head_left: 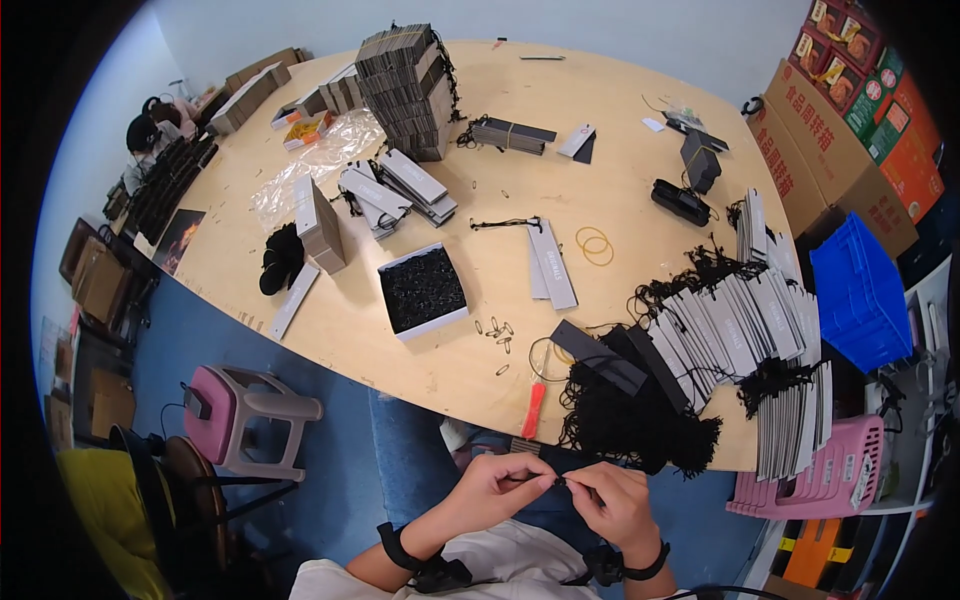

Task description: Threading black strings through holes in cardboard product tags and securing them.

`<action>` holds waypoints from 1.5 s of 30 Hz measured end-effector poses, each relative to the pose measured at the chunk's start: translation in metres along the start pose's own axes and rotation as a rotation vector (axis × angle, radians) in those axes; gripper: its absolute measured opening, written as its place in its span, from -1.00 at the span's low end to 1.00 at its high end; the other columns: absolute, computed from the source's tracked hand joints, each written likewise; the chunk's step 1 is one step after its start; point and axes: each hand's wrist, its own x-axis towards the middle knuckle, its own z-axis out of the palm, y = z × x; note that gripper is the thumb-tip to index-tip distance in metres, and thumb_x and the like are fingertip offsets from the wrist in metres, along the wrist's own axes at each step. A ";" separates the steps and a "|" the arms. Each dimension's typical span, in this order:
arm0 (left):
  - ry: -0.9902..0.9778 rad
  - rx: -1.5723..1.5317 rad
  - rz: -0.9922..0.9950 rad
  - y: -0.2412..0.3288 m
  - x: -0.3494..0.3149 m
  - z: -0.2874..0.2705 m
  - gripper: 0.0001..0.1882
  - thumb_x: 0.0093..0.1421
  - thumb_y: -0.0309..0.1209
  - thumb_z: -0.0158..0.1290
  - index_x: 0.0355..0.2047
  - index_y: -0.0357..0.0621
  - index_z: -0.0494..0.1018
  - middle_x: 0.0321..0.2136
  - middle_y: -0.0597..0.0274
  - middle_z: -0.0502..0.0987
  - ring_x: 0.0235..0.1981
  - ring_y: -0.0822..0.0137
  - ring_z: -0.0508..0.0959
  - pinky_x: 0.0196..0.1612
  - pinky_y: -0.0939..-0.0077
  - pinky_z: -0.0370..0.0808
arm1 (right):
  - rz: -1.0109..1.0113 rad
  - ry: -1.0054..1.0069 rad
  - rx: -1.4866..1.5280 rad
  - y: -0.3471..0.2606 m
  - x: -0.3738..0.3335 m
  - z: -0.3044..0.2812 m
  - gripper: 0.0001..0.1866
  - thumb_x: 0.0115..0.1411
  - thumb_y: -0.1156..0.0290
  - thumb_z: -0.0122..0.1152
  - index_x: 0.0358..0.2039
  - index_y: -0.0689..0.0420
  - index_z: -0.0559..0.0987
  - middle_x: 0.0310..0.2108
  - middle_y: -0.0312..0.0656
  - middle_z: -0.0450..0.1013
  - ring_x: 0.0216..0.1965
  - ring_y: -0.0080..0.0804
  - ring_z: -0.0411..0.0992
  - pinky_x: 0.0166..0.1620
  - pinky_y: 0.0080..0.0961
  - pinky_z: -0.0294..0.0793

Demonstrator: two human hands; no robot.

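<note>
My left hand and my right hand meet just off the table's near edge, fingers pinched together. Between their fingertips is a small black piece, apparently cord; its exact shape is too small to make out. Beyond them a heap of black cords lies at the table edge, with dark grey tags on top. A red-handled tool rests left of the heap. Several small metal clips lie scattered near a white box of small black pieces.
Rows of corded grey tags cover the right of the wooden table. A tall stack of tags stands at the back. Rubber bands lie mid-table. A blue crate and cartons stand right; a stool left.
</note>
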 end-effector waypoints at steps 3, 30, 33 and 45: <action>0.000 0.022 -0.002 0.001 0.000 0.000 -0.88 0.28 -0.49 0.10 -0.23 -0.28 0.56 -0.57 0.53 0.37 -0.57 0.72 0.15 -0.54 0.72 0.07 | -0.006 -0.001 0.017 0.003 -0.001 0.001 -0.81 0.00 0.63 0.33 -0.32 0.20 0.59 -0.48 -0.17 0.55 -0.53 -0.30 0.53 -0.49 -0.48 0.47; -0.195 0.301 0.074 0.008 -0.004 0.001 -0.78 0.30 -0.50 0.02 -0.08 -0.20 0.54 -0.57 0.21 0.51 -0.60 0.50 0.35 -0.50 0.58 0.30 | 0.189 -0.259 0.212 0.018 -0.005 -0.020 -0.88 0.00 0.47 0.42 -0.47 0.18 0.62 -0.65 -0.28 0.43 -0.69 -0.52 0.31 -0.58 -0.60 0.23; -0.263 0.291 0.127 0.000 -0.004 -0.002 -0.76 0.31 -0.51 0.00 -0.05 -0.20 0.53 -0.56 0.21 0.51 -0.58 0.50 0.36 -0.49 0.57 0.31 | 0.176 -0.294 0.251 0.017 -0.004 -0.023 -0.89 0.00 0.48 0.40 -0.47 0.19 0.62 -0.62 -0.26 0.44 -0.67 -0.52 0.34 -0.57 -0.59 0.27; -0.172 0.574 0.153 0.012 -0.025 -0.033 -0.86 0.31 -0.43 0.04 -0.19 -0.21 0.50 -0.47 0.18 0.55 -0.52 0.30 0.54 -0.42 0.50 0.43 | 0.272 -0.356 0.201 0.005 -0.017 -0.047 -0.91 0.03 0.49 0.37 -0.48 0.20 0.60 -0.59 -0.26 0.46 -0.64 -0.50 0.37 -0.55 -0.59 0.32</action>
